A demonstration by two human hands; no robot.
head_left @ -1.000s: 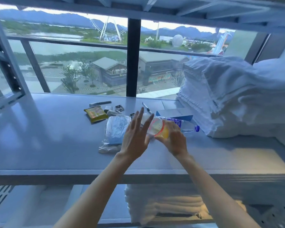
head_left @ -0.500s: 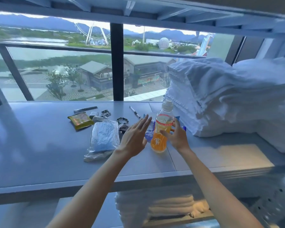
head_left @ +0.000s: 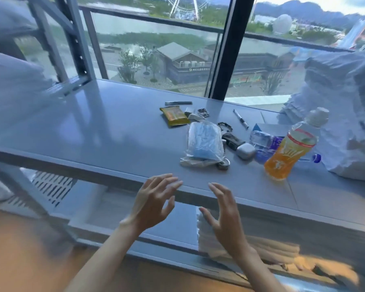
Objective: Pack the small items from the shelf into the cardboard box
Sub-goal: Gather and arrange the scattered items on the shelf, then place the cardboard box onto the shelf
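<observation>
While both hands hang just off the front edge of the shelf (head_left: 93,131), neither holds anything. The left hand (head_left: 154,204) and the right hand (head_left: 226,216) have loose, spread fingers, palms facing each other, likely ready to grab something. The small items lie bunched toward the shelf's right end: a clear bag (head_left: 202,144), a yellow packet (head_left: 174,115), a pen (head_left: 240,121), a water bottle (head_left: 263,144) on its side and a little grey case (head_left: 245,151), maybe for earbuds. An orange drink bottle (head_left: 291,148) stands up beside the white towels (head_left: 346,114), so it cannot roll. No cardboard box shows.
</observation>
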